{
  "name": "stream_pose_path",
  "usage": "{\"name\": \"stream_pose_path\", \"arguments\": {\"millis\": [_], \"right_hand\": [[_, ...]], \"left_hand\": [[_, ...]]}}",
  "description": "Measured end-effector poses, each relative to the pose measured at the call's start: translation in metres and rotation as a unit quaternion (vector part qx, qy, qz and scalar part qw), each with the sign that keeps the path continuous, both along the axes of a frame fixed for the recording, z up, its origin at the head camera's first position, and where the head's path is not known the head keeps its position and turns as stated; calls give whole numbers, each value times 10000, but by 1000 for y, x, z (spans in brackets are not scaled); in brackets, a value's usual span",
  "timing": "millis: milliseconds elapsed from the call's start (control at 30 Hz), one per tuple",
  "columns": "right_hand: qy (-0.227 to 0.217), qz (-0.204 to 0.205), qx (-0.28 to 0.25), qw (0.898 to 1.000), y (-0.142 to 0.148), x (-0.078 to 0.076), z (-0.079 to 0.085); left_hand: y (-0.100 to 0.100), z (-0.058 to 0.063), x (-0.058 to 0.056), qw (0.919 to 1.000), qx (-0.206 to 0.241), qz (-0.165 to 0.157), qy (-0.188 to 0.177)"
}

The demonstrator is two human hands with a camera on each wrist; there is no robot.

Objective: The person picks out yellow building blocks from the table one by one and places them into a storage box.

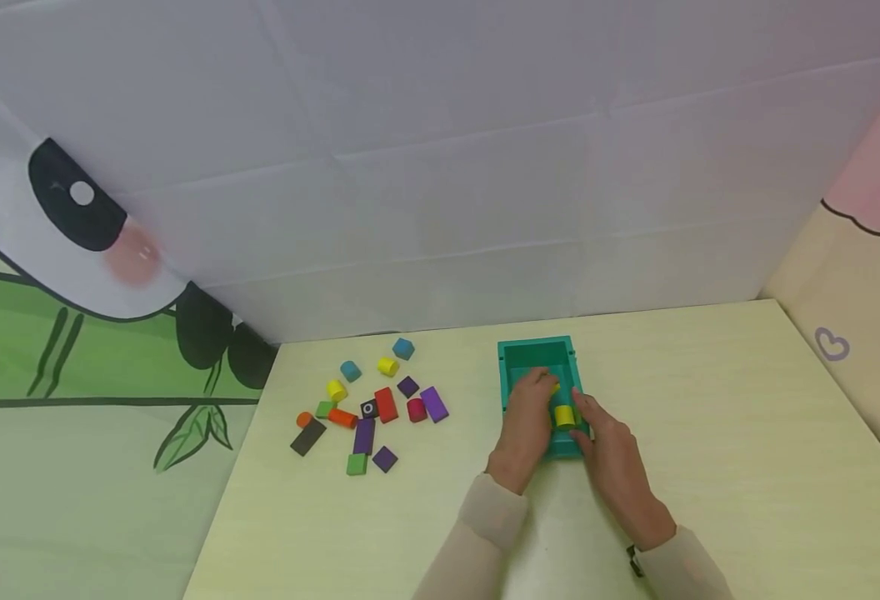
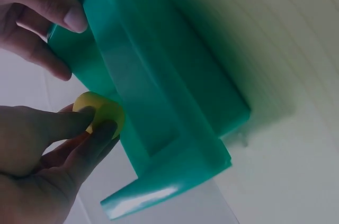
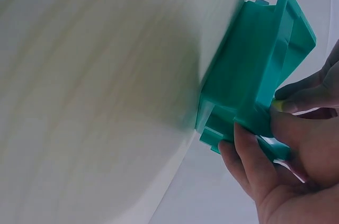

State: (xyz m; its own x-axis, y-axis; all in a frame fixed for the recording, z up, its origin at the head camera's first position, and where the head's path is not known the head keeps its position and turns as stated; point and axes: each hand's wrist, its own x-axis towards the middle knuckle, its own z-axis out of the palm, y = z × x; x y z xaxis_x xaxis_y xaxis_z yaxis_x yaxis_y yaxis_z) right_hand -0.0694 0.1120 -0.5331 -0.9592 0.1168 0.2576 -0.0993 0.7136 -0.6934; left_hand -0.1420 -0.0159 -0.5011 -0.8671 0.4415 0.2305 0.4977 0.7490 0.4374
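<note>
A teal plastic box (image 1: 536, 343) stands on the table, with its mouth upward. My left hand (image 1: 527, 427) reaches in over its left side; in the left wrist view thumb and fingers pinch a yellow cylinder block (image 2: 110, 112). In the head view only a sliver of yellow shows by those fingertips. Another yellow cylinder (image 1: 563, 417) is inside the box, close to my right hand (image 1: 616, 454). That hand grips the box's right wall, as the right wrist view shows, thumb and fingers on either side of it.
Left of the box, loose blocks lie scattered: blue (image 1: 404, 348), yellow (image 1: 337, 390), red (image 1: 386, 405), orange (image 1: 342, 418), purple (image 1: 363, 436), green (image 1: 357, 464) and a dark grey one (image 1: 308, 437). A white printed cloth (image 1: 447, 208) hangs behind the table (image 1: 710, 400).
</note>
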Motion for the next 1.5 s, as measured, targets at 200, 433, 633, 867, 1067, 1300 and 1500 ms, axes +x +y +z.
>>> {"name": "stream_pose_path", "arguments": {"millis": [200,433,633,867,1067,1300,1500], "right_hand": [[117,14,50,9999,-1,0,-1],[242,7,47,9997,-1,0,0],[179,31,-15,9998,-1,0,2],[242,74,22,9997,-1,-1,1],[158,70,31,9998,0,0,0],[201,80,70,9997,0,0,-1],[360,82,80,9993,0,0,-2]], "left_hand": [[4,-5,-1,9999,-41,-46,103],[9,-8,-2,9997,-249,-24,0],[13,-9,-3,9995,-305,-61,-84],[20,-8,-5,9988,-432,-34,-238],[22,-10,-6,9983,-485,-20,-332],[24,-13,-8,9975,-538,25,-447],[27,-14,-12,9964,-778,39,-333]]}}
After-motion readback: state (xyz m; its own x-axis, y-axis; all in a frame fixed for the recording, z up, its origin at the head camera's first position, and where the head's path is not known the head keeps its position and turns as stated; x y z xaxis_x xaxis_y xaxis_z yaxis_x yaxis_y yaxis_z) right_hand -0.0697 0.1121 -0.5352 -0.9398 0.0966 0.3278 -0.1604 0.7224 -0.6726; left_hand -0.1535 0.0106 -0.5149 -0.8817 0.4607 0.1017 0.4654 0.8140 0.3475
